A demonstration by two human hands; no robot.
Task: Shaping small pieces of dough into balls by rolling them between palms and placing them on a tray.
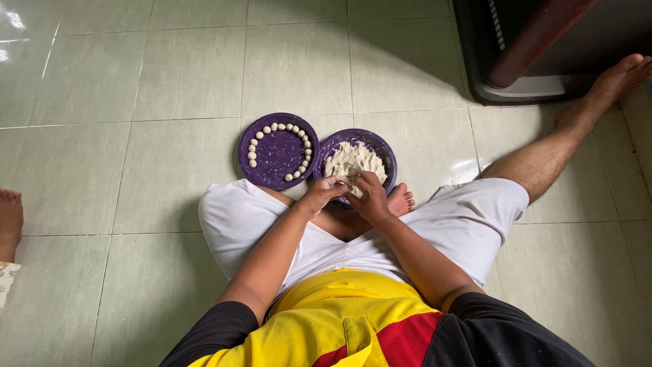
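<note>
Dough [353, 162] is lying heaped in the right-hand purple bowl [385, 151] on the tiled floor [136, 170], just beyond the sitter's folded leg. Both hands, left hand [320, 194] and right hand [370, 196], are meeting at the bowl's near rim, fingers curled together and pinching a small bit of dough. Just left, touching it, a purple plate [277, 151] is carrying a ring of small white balls [252, 149].

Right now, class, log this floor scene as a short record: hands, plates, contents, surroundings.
left hand: at the near rim of the dough plate, pinching dough
right hand: beside it, fingers on the same dough
dough plate: purple, holds a white dough heap
ball plate: purple, small white balls lined round its rim
surface: pale green tiled floor
</note>
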